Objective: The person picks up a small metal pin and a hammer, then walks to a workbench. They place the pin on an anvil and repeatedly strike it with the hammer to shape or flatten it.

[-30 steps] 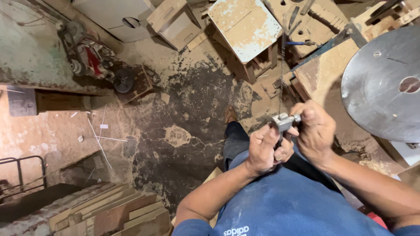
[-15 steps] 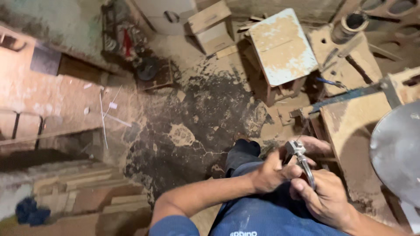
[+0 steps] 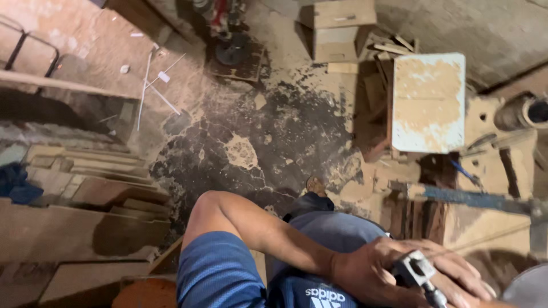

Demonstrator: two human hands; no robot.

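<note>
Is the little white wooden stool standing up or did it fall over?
Standing up. The white-topped wooden stool shows its flat seat facing the camera from above, with brown legs beneath at its left edge, on the dusty sawdust floor.

Open floor (image 3: 251,142) ahead; stool (image 3: 428,102) right, stacked boards (image 3: 85,188) left.

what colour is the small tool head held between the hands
Grey, bare metal; the tool head shows in the head view, between the left hand and right hand.

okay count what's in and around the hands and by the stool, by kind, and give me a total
Hands: 2, left hand and right hand
Metal tool: 1, metal tool, held in both hands
Stool: 1, stool
Wooden boxes: 2, wooden boxes
Total: 6
</note>
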